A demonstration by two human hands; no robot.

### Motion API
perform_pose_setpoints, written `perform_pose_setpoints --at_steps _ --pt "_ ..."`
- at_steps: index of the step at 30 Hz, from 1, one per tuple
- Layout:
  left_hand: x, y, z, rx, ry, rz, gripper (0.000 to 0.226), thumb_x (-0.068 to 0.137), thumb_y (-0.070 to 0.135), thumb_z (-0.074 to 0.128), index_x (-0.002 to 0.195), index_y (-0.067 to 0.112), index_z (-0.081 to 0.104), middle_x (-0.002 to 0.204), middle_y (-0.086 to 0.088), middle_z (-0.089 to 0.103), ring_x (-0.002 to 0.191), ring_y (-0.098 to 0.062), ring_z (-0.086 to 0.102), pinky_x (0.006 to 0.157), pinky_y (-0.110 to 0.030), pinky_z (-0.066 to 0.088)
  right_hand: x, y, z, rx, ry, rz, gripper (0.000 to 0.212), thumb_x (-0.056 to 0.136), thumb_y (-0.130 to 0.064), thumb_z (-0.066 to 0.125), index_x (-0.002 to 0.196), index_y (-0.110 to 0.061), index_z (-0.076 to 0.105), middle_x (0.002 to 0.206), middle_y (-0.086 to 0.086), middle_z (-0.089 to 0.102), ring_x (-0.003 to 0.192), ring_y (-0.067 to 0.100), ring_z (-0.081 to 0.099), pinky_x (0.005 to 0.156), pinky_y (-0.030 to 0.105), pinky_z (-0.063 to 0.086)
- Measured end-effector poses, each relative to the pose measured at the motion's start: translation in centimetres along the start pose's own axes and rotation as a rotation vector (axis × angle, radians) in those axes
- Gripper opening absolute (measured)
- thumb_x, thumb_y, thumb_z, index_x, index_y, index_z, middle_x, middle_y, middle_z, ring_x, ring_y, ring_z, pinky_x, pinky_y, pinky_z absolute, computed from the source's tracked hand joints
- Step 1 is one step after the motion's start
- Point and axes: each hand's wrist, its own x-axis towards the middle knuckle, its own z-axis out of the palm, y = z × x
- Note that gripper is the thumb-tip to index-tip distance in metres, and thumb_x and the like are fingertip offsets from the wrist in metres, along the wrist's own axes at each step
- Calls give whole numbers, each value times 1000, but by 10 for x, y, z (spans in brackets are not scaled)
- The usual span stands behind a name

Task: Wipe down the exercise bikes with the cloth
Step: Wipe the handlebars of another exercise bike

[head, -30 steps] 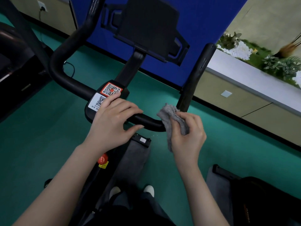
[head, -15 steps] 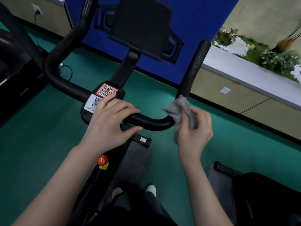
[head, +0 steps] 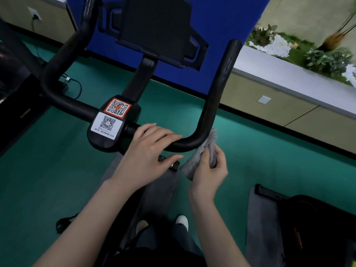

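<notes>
The black handlebar [head: 217,97] of an exercise bike curves in a U in front of me, with two QR-code stickers [head: 111,116] on its centre block and a black tablet holder [head: 156,27] above. My left hand [head: 148,157] lies over the horizontal bar right of the stickers, fingers loosely draped on it. My right hand [head: 208,170] grips a bunched grey cloth [head: 202,157]. The cloth presses against the underside of the bar's right bend.
Teal floor all around. A blue panel [head: 221,35] stands behind the bike, a beige cabinet with a white ledge [head: 289,74] and plants runs to the right. Another black machine [head: 15,83] sits at left, a dark bike part [head: 317,228] at lower right. My shoes [head: 181,220] show below.
My left hand slid right along the bar, off the QR stickers. My right hand carried the cloth from the inner bar to the right bend, then down under it.
</notes>
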Motion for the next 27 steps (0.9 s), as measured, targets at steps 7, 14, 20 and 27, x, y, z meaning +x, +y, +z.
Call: perform_pose_setpoints --at_steps 7,14,20,27 --pt "1 0 -1 -8 -2 -9 41 83 47 63 114 20 66 104 8 63 99 -12 56 104 -27 27 -1 5 1 124 -82 51 16 93 -9 56 107 -7 63 103 14 68 96 21 62 97 51 46" --pt "2 1 -1 -21 -2 -12 37 85 44 63 113 20 66 104 8 63 99 -12 56 103 -26 26 -18 17 -6 172 -227 164 13 92 0 56 101 -1 64 90 12 67 84 19 60 83 43 49" --pt "2 2 -3 -15 -14 -25 33 87 40 60 115 22 65 105 9 62 100 -12 55 103 -23 24 -26 16 -8 150 -434 216 11 89 -1 58 86 -5 68 76 4 64 74 14 55 70 30 46" --pt "2 3 -4 -29 -7 -17 30 88 33 62 115 21 65 104 9 62 98 -12 56 99 -28 30 10 -3 -6 293 -308 283 18 91 5 52 84 -5 64 70 -2 64 65 5 57 64 18 49"
